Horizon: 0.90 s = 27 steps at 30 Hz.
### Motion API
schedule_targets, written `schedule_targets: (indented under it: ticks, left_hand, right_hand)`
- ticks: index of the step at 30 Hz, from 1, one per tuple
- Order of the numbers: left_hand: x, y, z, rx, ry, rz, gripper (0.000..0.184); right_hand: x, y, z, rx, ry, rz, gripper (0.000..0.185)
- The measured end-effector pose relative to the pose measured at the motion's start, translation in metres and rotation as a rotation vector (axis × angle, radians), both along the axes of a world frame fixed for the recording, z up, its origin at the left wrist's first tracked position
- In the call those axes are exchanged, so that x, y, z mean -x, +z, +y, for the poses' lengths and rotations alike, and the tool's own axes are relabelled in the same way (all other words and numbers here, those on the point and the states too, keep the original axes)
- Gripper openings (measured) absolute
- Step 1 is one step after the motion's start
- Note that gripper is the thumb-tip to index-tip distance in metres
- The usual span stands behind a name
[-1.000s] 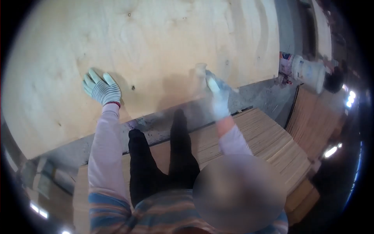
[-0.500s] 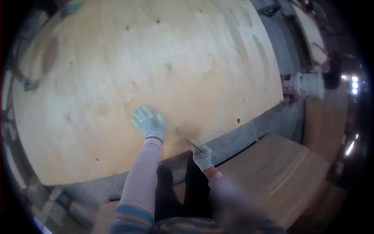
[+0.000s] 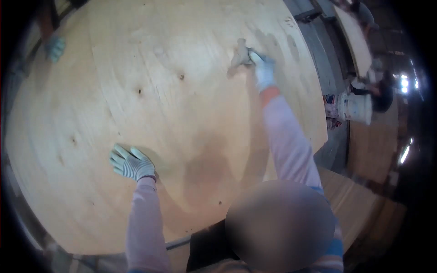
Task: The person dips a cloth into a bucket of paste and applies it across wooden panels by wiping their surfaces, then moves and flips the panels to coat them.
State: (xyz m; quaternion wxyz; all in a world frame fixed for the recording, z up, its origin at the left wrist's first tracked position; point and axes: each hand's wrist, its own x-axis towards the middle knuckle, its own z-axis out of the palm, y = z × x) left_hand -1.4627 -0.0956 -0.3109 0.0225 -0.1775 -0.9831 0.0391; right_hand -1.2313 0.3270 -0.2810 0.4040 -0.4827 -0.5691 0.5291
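A large pale plywood sheet (image 3: 150, 118) with several dark knots spreads out before me. My left hand (image 3: 132, 164), in a white and striped glove, rests flat on the sheet's near left part, its fingers spread. Toward the far right of the sheet, my right hand (image 3: 262, 68), gloved too, is closed around a flat greyish scraper (image 3: 240, 53). The scraper's broad end appears to be against the wood; its handle is mostly hidden in my fingers.
Another person's gloved hand (image 3: 55, 48) is at the sheet's far left edge. White buckets (image 3: 356, 108) stand beyond the right edge. A wooden board stack (image 3: 346, 195) lies at the lower right. Another person is at the upper right, beside a pale board (image 3: 353, 41).
My right hand has swung from the near edge far forward over the sheet with the scraper. My left hand has shifted left and nearer. The other person's hand at left has moved.
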Motion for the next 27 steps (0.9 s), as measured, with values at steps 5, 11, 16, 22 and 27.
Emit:
schedule_targets:
  ticks: [5,11,16,22,27]
  left_hand:
    - [0.002,0.000,-0.010,0.055,-0.035,-0.027,0.059]
    - [0.003,-0.002,-0.003,0.037,-0.015,0.018,0.059]
    - [0.000,-0.017,-0.011,0.001,-0.004,0.035,0.061]
    - [0.053,0.006,-0.105,-0.252,-0.452,-0.138,0.062]
    - [0.104,-0.015,-0.281,-0.136,0.264,0.092,0.062]
  right_hand:
    - [0.039,0.015,0.036,-0.074,0.349,-0.815,0.032]
    - [-0.011,0.006,-0.169,-0.250,0.525,-0.661,0.030]
    - [-0.011,-0.003,-0.344,-0.527,0.446,-0.756,0.035]
    - [-0.024,0.041,-0.383,-0.023,0.505,-0.686,0.032]
    - [0.139,0.089,-0.375,0.803,0.321,0.440,0.033]
